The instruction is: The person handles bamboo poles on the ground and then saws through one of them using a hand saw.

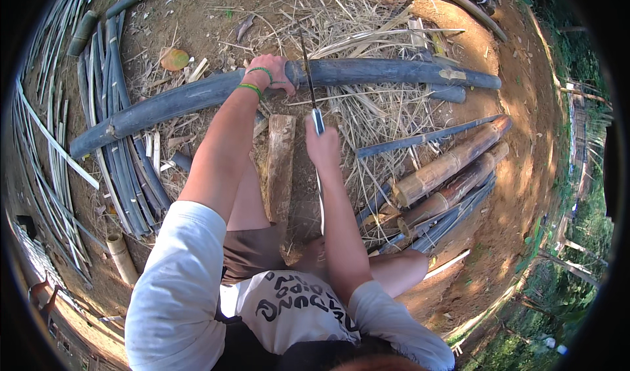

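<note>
Where the long dark bamboo pole [367,73] lies crosswise on the bare earth [518,194], the left hand [272,72] is closed over it near mid-length, two green bands on the wrist. Just beside that grip, the right hand [321,144] is clenched round the handle of a knife [308,75], whose thin blade stands against the pole. One wooden block [280,167] lies directly below the grip, between the forearms. Beyond the knife hand, three pale thick bamboo culms [453,174] lie stacked, well apart from the pole's far end. On the other side of the left arm, a bundle of many dark split strips [125,167] lies, too many to count. Dry straw [367,29] litters the ground past the pole; open dirt runs toward green vegetation.
</note>
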A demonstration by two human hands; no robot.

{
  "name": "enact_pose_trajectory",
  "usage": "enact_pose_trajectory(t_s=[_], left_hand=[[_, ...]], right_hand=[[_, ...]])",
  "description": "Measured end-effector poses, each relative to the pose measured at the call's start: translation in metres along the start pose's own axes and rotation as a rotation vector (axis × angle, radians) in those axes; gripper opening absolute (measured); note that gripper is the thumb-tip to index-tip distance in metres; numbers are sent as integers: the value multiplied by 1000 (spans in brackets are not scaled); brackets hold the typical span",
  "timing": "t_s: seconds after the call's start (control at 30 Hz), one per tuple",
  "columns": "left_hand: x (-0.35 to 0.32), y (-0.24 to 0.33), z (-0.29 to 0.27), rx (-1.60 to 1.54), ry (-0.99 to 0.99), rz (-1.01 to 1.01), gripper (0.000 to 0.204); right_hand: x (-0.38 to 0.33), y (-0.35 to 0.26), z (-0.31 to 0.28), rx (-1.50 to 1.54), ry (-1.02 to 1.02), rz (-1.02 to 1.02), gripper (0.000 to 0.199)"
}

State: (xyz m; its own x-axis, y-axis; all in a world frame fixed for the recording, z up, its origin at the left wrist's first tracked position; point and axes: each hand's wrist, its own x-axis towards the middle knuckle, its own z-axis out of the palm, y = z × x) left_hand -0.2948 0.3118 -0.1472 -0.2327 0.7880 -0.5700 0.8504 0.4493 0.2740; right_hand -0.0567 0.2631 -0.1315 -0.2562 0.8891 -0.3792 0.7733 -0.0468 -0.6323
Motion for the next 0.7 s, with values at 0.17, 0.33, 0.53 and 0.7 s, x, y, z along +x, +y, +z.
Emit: enact_pose_trajectory(t_s=[0.17, 0.33, 0.53, 0.7], left_hand=[[-2, 11, 7, 34, 133, -16, 94], [-8, 11, 33, 135, 284, -49, 97], [-11, 9, 13, 81, 189, -20, 80], [-6, -1, 28, 77, 312, 9, 78]], right_hand=[[48, -14, 17, -48, 77, -2, 62], [43, -26, 4, -42, 15, 26, 65], [1, -5, -7, 37, -49, 75, 62], [-50, 16, -11, 18, 9, 66, 64]])
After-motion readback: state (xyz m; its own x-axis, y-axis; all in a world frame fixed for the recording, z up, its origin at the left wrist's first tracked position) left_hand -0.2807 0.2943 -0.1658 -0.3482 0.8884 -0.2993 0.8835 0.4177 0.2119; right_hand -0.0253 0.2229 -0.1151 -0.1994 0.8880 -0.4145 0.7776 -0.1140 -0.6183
